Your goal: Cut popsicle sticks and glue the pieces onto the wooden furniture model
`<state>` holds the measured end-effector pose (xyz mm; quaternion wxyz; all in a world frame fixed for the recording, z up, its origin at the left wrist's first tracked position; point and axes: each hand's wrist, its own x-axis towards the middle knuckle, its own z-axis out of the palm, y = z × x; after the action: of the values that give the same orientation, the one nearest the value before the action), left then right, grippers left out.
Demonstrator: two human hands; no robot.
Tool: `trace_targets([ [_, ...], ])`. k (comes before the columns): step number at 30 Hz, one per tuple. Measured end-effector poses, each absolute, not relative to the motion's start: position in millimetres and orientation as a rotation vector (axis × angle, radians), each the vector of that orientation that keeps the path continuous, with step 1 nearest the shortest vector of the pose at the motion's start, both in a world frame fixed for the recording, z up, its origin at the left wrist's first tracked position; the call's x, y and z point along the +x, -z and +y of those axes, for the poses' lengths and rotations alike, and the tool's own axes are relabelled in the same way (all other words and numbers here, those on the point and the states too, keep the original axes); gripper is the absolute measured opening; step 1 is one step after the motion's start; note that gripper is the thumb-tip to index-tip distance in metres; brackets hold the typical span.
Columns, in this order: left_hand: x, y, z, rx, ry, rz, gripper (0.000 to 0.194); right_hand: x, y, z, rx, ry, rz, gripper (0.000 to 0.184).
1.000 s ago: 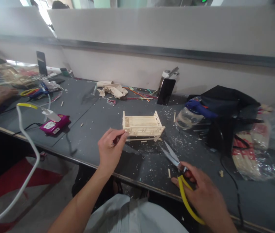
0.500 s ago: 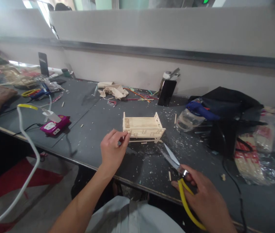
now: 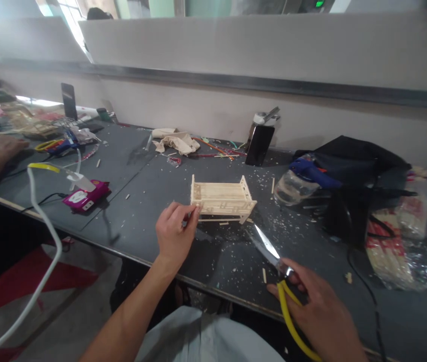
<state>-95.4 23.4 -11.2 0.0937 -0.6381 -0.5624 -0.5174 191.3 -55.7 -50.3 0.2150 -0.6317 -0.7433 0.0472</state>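
A small bed-shaped model made of pale wooden sticks [image 3: 223, 191] stands upright on the dark table [image 3: 130, 221]. At its front left corner my left hand [image 3: 176, 229] is closed in a pinch; whether the fingertips grip the model or a small piece at that corner is hard to make out. My right hand [image 3: 317, 301] is wrapped round the yellow handles of a pair of scissors [image 3: 268, 244]. The blades are parted and point at the model's front right leg. A short stick offcut [image 3: 264, 275] lies just left of the right hand.
Behind the model, a phone [image 3: 260, 146] leans on a metallic object. A blue glue gun [image 3: 311, 171], a black bag [image 3: 352, 156] and bagged sticks [image 3: 389, 251] are on the right. At left are a purple power strip [image 3: 87, 196] and a co-worker's hand [image 3: 4, 146]. Chips litter the table.
The view has shifted slightly, so the table sits a little lower. Both hands keep nearly the same place: the left at the model's corner, the right holding the opened scissors.
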Motion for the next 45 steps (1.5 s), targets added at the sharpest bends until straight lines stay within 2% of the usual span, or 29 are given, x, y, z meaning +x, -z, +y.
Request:
trace_targets([
  [19, -94, 4, 29, -1.834, 1.467, -1.798, 0.018, 193, 52, -56, -1.809, -0.164, -2.029, 0.045],
  [36, -100, -2, 33, -1.874, 1.504, -1.880, 0.016, 195, 52, -57, -1.811, -0.238, -1.996, 0.046],
  [40, -91, -11, 14, -1.982, 1.743, -1.747, 0.007, 191, 40, -67, -1.755, -0.306, -1.928, 0.043],
  [43, -78, -22, -14, -2.281, 2.203, -1.830, 0.006, 178, 18, -73, -1.605, -0.377, -2.017, 0.043],
  [45, -72, -28, -33, -2.449, 2.567, -2.049, 0.010, 166, 3, -73, -1.486, -0.420, -2.098, 0.046],
])
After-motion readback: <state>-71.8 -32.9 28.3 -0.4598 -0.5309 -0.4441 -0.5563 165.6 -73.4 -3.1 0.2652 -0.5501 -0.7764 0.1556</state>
